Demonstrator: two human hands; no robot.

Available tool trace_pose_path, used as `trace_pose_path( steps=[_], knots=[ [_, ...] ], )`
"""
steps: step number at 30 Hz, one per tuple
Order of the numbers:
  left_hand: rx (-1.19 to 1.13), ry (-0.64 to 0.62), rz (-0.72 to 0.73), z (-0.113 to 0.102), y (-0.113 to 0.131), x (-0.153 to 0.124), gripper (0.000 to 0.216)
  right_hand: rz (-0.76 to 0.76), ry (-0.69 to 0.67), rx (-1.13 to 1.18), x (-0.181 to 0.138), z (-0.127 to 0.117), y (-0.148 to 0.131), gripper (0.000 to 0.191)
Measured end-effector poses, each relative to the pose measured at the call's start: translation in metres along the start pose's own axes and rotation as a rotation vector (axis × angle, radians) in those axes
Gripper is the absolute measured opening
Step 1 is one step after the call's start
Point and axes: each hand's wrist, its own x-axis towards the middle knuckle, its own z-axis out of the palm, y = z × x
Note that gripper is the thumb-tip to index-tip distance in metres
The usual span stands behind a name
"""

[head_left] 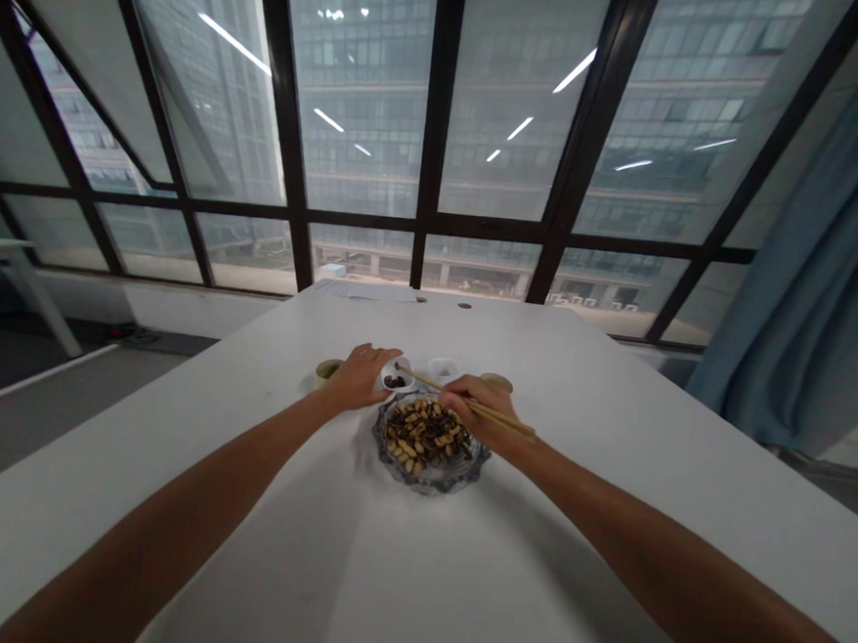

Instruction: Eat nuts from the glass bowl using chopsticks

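My right hand (478,403) is closed round a pair of chopsticks (425,380). Their tips reach over a small white bowl (406,387) that has several dark pieces (393,382) in it. A small dark bit seems to be at the tips. Thumb and fingers of my left hand (361,376) grip that bowl from its left side. Just in front of both hands stands a clear glass dish (428,486) with a wavy rim. It holds a mix of tan, seed-like pieces and darker, thin ones (425,434).
A second white bowl (441,368) stands behind the chopsticks. Greenish cups flank the hands, one left (327,368) and one right (498,380), partly hidden. Paper sheets (372,291) and two small brown discs, one here (464,305), lie at the white table's (397,574) far edge.
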Motion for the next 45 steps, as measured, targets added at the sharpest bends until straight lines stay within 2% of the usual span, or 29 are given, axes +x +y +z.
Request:
trace_pose_path(
  steps=[2, 4, 7, 10, 12, 16, 22, 25, 28, 33, 36, 39, 45],
  knots=[
    [0.0, 0.012, 0.004, -0.001, 0.001, 0.0, 0.071, 0.007, -0.109, 0.002, 0.012, 0.007, 0.0, 0.038],
    [-0.003, 0.017, 0.008, -0.002, 0.002, 0.001, 0.069, 0.069, -0.129, 0.017, 0.019, 0.01, 0.001, 0.041],
    [0.001, 0.016, -0.004, -0.001, 0.002, 0.003, 0.068, 0.213, -0.006, 0.135, 0.018, 0.002, 0.0, 0.049],
    [0.02, 0.028, -0.078, 0.002, -0.001, 0.009, 0.067, 0.341, 0.137, 0.305, 0.01, -0.014, -0.006, 0.057],
    [0.042, 0.023, -0.138, 0.004, -0.004, 0.013, 0.067, 0.409, 0.186, 0.366, 0.003, -0.024, -0.012, 0.059],
    [0.067, -0.014, -0.21, 0.007, -0.008, 0.019, 0.065, 0.496, 0.205, 0.4, -0.008, -0.033, -0.022, 0.061],
    [0.025, -0.024, -0.255, 0.007, -0.009, 0.016, 0.066, 0.561, 0.174, 0.417, -0.007, -0.021, -0.019, 0.064],
    [0.03, 0.04, -0.245, 0.005, -0.014, 0.007, 0.064, 0.57, 0.122, 0.41, -0.004, -0.014, -0.02, 0.065],
    [0.021, 0.177, -0.24, 0.002, -0.022, -0.01, 0.054, 0.568, 0.112, 0.411, -0.005, -0.011, -0.022, 0.064],
    [0.007, 0.352, -0.347, 0.003, -0.037, -0.036, 0.051, 0.599, 0.244, 0.479, -0.017, -0.021, -0.018, 0.061],
    [-0.068, 0.414, -0.466, 0.014, -0.044, -0.045, 0.057, 0.751, 0.341, 0.655, -0.028, -0.031, -0.01, 0.058],
    [-0.217, 0.426, -0.582, 0.027, -0.049, -0.048, 0.065, 0.922, 0.365, 0.809, -0.042, -0.036, -0.001, 0.052],
    [-0.374, 0.411, -0.654, 0.037, -0.053, -0.053, 0.076, 1.119, 0.449, 0.906, -0.063, -0.033, 0.008, 0.036]
  ],
)
